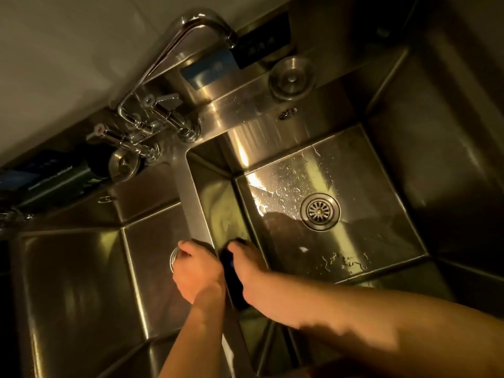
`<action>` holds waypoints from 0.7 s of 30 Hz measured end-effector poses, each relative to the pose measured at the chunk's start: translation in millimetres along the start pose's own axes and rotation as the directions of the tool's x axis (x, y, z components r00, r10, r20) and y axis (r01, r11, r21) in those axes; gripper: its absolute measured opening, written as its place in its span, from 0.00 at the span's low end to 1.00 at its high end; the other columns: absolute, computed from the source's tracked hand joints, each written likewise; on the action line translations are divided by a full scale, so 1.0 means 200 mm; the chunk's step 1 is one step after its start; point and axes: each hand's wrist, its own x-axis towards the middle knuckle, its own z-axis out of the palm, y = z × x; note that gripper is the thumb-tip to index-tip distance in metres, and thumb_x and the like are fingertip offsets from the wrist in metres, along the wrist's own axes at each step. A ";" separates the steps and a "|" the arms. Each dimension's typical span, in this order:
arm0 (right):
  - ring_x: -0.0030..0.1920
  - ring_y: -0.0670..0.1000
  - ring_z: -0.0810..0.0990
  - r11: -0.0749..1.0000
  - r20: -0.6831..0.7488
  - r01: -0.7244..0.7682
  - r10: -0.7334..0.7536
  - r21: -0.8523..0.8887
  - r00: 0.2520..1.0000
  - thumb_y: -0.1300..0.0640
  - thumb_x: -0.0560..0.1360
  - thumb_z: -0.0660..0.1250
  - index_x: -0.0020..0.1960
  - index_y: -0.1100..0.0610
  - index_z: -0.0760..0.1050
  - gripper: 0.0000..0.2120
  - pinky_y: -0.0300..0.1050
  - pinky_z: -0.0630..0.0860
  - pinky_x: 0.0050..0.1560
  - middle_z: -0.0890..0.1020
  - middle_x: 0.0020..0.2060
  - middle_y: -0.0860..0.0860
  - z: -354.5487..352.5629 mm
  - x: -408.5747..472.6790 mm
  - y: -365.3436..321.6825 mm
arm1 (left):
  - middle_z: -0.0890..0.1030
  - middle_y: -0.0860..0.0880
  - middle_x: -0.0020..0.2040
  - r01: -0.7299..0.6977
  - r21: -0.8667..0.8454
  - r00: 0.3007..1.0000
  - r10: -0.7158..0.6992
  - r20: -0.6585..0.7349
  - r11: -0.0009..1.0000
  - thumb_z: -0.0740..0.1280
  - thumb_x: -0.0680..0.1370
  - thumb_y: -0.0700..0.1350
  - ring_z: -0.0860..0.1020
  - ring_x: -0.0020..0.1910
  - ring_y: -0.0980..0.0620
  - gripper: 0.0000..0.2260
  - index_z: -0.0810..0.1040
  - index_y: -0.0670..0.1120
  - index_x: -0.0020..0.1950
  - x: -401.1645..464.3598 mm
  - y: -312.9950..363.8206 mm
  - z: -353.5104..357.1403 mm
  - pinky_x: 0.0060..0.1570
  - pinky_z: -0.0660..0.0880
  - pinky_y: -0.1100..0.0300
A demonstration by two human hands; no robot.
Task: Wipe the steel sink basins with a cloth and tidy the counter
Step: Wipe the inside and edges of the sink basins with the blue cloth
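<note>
Two steel sink basins sit side by side, split by a narrow steel divider [195,203]. The right basin [381,219] is wet, with water drops around its round drain [320,211]. A dark blue cloth [231,274] lies over the divider's near end. My right hand [245,266] presses the cloth against the right basin's left wall. My left hand [195,268] rests on the divider beside the cloth, fingers curled over its edge, covering most of the left basin's drain [173,259]. The left basin [81,282] looks dry.
A chrome tap [191,25] with valve handles [141,124] rises at the back between the basins. A steel drain plug [291,77] lies on the back ledge, another plug [124,165] sits left of the taps. Dark and blue items [49,173] lean at the far left.
</note>
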 end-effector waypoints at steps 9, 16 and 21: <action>0.52 0.43 0.80 0.905 0.039 0.388 -0.399 0.173 0.916 0.60 0.81 0.65 0.74 0.53 0.73 0.21 0.24 0.71 0.43 0.80 0.61 0.51 0.08 0.22 -0.30 | 0.83 0.36 0.57 -0.003 -0.024 1.000 0.003 -0.024 1.000 0.50 0.84 0.59 0.79 0.58 0.32 0.28 0.83 0.42 0.58 0.00 0.02 0.01 0.59 0.73 0.43; 0.69 0.59 0.74 0.987 -0.127 -0.101 0.117 0.125 0.985 0.56 0.84 0.61 0.74 0.61 0.71 0.20 0.44 0.68 0.69 0.76 0.69 0.60 -0.09 0.17 0.36 | 0.83 0.38 0.56 0.003 -0.041 1.000 -0.004 -0.011 0.999 0.50 0.84 0.60 0.79 0.57 0.34 0.24 0.80 0.47 0.49 0.02 -0.01 0.01 0.56 0.71 0.47; 0.72 0.58 0.72 0.969 -0.147 -0.156 0.186 0.194 0.972 0.55 0.85 0.58 0.73 0.64 0.72 0.20 0.43 0.65 0.66 0.74 0.72 0.61 -0.05 0.18 0.16 | 0.83 0.37 0.55 -0.008 -0.039 1.000 0.008 -0.014 0.999 0.50 0.84 0.60 0.79 0.56 0.34 0.24 0.79 0.47 0.47 0.00 0.00 0.00 0.58 0.73 0.45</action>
